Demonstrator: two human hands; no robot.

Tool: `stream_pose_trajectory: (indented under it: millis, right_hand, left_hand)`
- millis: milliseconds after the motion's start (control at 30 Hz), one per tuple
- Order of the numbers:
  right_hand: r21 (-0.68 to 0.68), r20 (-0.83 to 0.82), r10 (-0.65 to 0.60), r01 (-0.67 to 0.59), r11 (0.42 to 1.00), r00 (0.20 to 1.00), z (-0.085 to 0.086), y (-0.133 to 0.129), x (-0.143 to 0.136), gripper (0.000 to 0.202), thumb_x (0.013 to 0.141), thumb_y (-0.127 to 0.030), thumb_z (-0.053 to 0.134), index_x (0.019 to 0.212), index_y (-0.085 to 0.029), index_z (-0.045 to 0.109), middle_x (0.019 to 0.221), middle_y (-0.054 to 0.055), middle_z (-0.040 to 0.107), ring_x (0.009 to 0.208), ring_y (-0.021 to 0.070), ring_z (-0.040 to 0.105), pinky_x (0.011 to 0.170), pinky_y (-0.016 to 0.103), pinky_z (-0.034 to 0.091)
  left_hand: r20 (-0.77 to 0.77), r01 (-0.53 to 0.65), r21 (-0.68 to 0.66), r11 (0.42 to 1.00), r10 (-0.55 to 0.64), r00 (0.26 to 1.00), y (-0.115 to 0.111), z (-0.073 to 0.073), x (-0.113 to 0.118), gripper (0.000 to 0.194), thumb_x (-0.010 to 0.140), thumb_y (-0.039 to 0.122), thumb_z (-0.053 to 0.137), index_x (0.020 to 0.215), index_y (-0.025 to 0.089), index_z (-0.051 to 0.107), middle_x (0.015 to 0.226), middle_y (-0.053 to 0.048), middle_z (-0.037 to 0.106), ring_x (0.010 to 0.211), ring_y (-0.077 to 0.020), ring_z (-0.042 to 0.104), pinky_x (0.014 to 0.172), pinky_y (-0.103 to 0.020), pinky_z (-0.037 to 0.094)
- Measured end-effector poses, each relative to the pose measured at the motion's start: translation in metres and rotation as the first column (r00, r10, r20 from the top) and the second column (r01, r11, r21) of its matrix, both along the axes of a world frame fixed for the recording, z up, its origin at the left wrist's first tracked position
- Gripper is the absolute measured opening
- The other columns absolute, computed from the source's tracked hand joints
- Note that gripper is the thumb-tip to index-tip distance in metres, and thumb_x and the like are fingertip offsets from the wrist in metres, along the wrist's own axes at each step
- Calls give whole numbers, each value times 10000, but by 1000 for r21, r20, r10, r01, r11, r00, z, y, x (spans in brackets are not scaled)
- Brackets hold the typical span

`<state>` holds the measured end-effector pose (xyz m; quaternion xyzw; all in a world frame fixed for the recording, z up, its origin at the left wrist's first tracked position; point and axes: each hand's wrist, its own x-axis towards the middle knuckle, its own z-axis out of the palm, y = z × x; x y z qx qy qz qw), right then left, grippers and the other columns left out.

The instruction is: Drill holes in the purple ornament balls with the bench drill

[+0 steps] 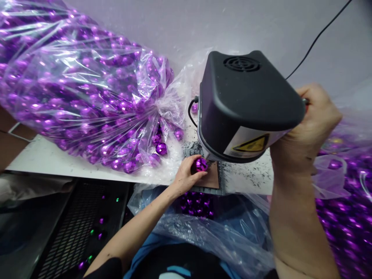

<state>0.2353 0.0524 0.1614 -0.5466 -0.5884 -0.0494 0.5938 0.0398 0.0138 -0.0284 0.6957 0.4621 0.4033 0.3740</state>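
Note:
Between the thumb and fingers of my left hand [187, 174] is a shiny purple faceted ball [200, 164], held above a brown board [213, 177] with a dark grey edge. My right hand [312, 118] is wrapped round the handle side of a black press-like machine [250, 93] with a round vent on top and a yellow warning sticker. The machine's lower end comes down beside the ball, and the exact contact is hidden. Below the board's front edge, several purple balls [197, 204] lie in an open clear plastic bag [209, 232] over my lap.
A big tied clear bag of purple balls [95, 89] fills the left of the white table [40, 155]. More bagged purple balls [345, 217] are at the right. Dark flakes [250, 174] litter the tabletop. A black crate [78, 224] stands lower left. A cable [316, 40] runs up the wall.

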Motion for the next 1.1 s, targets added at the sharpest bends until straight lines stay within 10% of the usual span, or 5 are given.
stream_pose_trajectory:
  millis: [267, 1100]
  right_hand:
    - [-5, 34, -5, 5, 1000, 999, 0, -2, 1, 359, 896, -402, 480, 720, -92, 445, 644, -30, 365, 634, -21, 313, 628, 173, 237]
    - [-66, 102, -20, 27, 997, 995, 2, -9, 2, 421, 924, -485, 428, 761, -99, 465, 664, -28, 332, 652, -23, 298, 652, 163, 262]
  left_hand:
    - [-180, 14, 206, 978, 24, 983, -2, -3, 9, 417, 850, 334, 687, 1214, 184, 551, 1193, -95, 645, 1118, -258, 565, 989, -417, 419]
    - [-305, 96, 82, 992, -67, 950, -7, 4, 13, 466, 920, 359, 608, 1315, 200, 418, 1255, -114, 595, 1248, -271, 514, 1183, -542, 231]
